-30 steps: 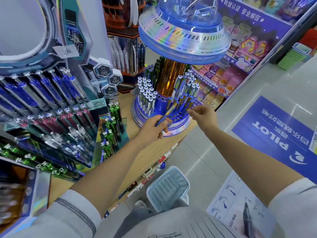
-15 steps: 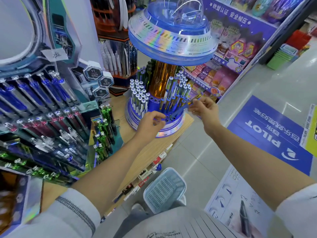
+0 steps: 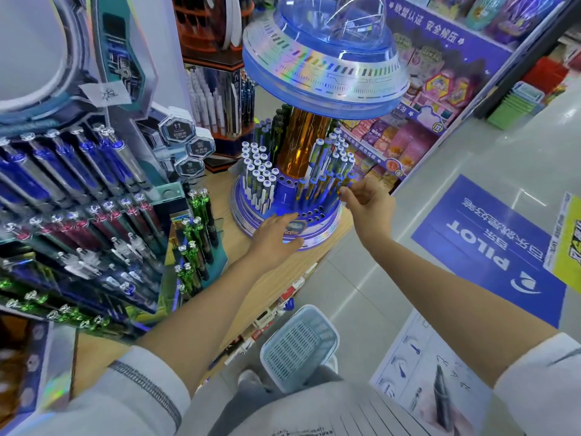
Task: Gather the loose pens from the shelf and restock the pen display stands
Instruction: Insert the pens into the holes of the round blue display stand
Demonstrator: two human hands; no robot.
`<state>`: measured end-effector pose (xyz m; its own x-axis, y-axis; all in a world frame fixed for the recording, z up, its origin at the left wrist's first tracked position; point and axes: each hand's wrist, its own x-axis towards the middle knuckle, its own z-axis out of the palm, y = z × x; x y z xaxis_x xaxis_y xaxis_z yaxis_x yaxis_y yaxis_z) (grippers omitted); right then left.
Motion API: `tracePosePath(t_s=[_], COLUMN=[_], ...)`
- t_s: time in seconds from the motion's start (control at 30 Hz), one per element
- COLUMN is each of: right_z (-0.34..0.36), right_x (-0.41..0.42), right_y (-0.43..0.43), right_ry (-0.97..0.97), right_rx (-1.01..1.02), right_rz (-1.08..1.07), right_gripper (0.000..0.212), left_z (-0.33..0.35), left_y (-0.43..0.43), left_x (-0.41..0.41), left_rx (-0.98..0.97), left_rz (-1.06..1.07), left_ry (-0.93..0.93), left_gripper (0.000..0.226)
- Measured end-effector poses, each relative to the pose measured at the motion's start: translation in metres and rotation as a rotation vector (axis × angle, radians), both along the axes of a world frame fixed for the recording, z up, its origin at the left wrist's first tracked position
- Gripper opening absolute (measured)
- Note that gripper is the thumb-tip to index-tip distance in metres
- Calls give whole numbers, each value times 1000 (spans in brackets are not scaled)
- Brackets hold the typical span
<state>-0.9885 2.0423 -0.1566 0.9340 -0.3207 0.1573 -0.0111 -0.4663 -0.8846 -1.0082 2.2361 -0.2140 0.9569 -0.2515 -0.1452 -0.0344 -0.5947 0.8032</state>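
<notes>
Carefully seat blue pen (image 3: 340, 184), pinched between right hand (image 3: 369, 204) fingers (image 3: 346, 192) at right rim of pen display stand (image 3: 320, 236), straight into a hole, left hand (image 3: 276, 238) laid flat on base, to avoid toppling neighbouring pens (image 3: 314, 187) through angled entry.

A wooden shelf (image 3: 276, 278) carries a round pen stand (image 3: 301, 146) beside a tiered rack (image 3: 94, 215).

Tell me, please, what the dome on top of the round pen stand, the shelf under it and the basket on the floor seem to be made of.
Dome: clear blue-tinted plastic, glossy; light streaks reflect on it.
Shelf: light wood or wood-look laminate, matte; faint grain shows.
Basket: pale blue plastic, probably; moulded slotted bottom.
</notes>
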Motion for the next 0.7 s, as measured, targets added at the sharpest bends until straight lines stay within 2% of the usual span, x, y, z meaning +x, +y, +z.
tracePosePath(t_s=[0.3, 0.47, 0.7], right_z=[1, -3, -6], right_x=[-3, 0, 4], right_y=[10, 14, 13], right_ry=[-17, 1, -3], right_rx=[45, -28, -48], right_rz=[-41, -97, -96], right_gripper=[24, 29, 18], left_z=[-5, -7, -8], left_y=[-1, -3, -8], left_x=[9, 10, 9], left_rx=[84, 89, 99], left_rz=[20, -3, -41], left_ry=[-67, -67, -84], left_gripper=[52, 49, 54])
